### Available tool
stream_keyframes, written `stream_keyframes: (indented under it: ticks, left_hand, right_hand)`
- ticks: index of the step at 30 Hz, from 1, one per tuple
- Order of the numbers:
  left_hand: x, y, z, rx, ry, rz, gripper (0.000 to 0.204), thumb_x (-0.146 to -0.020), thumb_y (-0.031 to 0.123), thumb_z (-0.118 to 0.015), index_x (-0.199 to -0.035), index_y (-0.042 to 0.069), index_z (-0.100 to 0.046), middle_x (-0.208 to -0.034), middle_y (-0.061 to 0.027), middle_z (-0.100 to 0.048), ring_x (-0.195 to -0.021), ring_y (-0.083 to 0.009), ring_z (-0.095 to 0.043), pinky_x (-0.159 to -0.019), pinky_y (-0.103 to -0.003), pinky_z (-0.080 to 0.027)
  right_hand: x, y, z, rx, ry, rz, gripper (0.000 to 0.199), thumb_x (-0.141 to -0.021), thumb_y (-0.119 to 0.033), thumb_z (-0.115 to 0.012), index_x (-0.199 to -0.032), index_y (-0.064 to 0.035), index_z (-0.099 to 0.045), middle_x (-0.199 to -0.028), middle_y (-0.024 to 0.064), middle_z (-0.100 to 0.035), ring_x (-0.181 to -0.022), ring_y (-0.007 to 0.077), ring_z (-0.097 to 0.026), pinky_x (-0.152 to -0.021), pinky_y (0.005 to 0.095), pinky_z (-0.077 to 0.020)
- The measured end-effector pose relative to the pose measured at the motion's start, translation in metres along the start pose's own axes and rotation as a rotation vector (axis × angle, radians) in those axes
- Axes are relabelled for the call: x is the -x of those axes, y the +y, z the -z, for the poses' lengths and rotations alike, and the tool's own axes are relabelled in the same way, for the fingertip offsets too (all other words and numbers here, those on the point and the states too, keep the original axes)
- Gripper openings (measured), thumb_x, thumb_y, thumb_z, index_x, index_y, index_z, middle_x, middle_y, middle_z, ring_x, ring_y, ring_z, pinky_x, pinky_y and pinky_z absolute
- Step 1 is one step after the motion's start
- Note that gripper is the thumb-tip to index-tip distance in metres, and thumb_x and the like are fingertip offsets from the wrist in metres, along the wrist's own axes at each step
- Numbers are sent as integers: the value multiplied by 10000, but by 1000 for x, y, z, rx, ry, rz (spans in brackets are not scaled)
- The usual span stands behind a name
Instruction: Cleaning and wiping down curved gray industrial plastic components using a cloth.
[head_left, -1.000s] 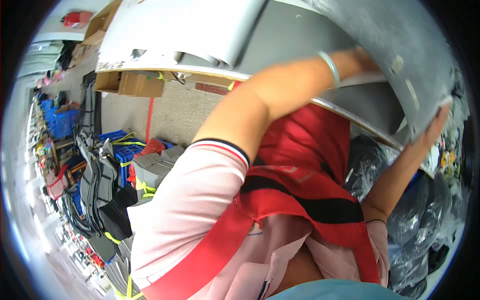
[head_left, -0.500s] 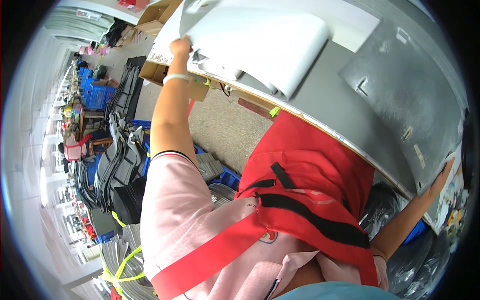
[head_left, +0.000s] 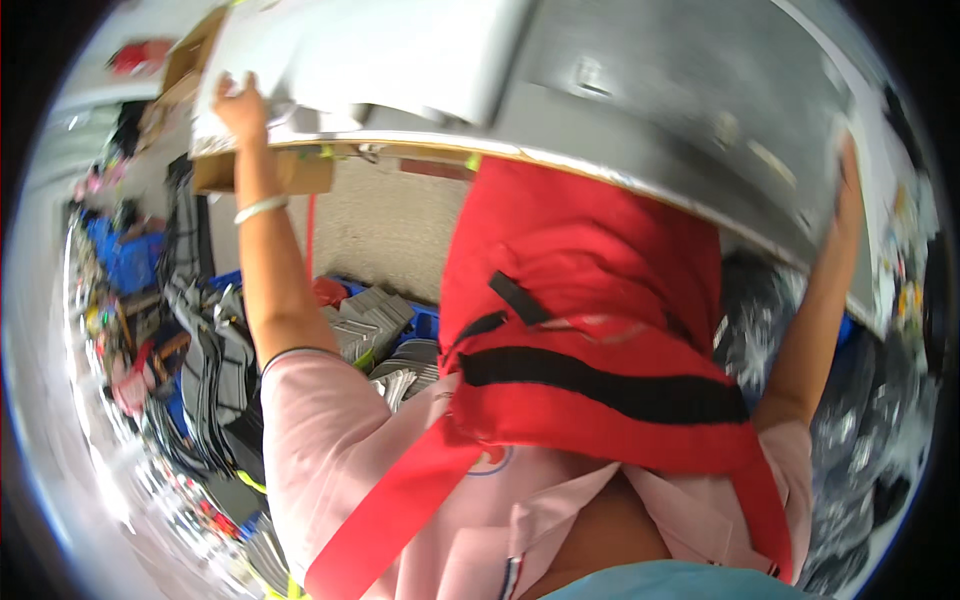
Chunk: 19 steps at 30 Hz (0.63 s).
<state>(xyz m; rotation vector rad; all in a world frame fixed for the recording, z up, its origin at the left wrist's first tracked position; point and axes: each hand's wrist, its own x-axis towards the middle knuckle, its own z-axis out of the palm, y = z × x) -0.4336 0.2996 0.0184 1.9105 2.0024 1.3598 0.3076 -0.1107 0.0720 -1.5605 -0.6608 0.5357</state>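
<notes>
My left hand (head_left: 240,110) is over the left end of the worktable, beside a large white sheet (head_left: 400,55). Its thumb and a finger stand apart, with nothing visible between them. At the right, my right hand (head_left: 848,190) lies with outstretched fingers along the edge of a grey flat panel (head_left: 680,70). That panel has small slots and pale marks on it. Beneath it shows a plain grey sheet (head_left: 560,125). Motion blurs both hands and the panel.
The worktable edge (head_left: 400,140) runs across in front of my red apron (head_left: 590,230). Below its left end is an open cardboard box (head_left: 300,172). Blue crates (head_left: 130,260) and stacked grey pieces (head_left: 370,320) stand at the left; dark plastic bags (head_left: 760,310) lie at the right.
My view has swung to the right, so the table and panel sit further left. My left hand, closed at the white sheet's edge before, now has its fingers apart. My right hand stays at the panel's edge.
</notes>
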Motion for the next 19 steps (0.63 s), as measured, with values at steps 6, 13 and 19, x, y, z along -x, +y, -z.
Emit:
stream_keyframes:
  ticks: [6, 13, 19]
  left_hand:
    - [182, 274, 46, 417, -817, -368, 187, -967, 161, -651, -1104, 69, -738, -1067, -61, -747, -936, -168, -696, -838, -322, -543]
    - [263, 288, 1, 226, -865, -865, 242, -864, 199, -761, -1020, 19, -719, -1050, -117, -687, -991, -335, -646, -861, -415, -527]
    - [262, 288, 3, 167, -1051, -822, 325, -844, 259, -788, -1058, 24, -721, -1125, -154, -667, -1085, -336, -630, -913, -391, -520]
  right_hand:
    - [2, 23, -34, 339, -310, -285, 552, -937, -379, -701, -1336, -8, -615, -1294, 38, -635, -1174, 152, -572, -1067, 285, -379]
    - [18, 9, -59, 578, -280, -137, 243, -944, -280, -680, -845, -68, -613, -759, -41, -486, -680, 99, -398, -613, 296, -328]
    - [28, -5, -54, 488, -303, -239, 223, -930, -282, -709, -940, -61, -675, -754, -38, -526, -656, 94, -432, -589, 286, -349]
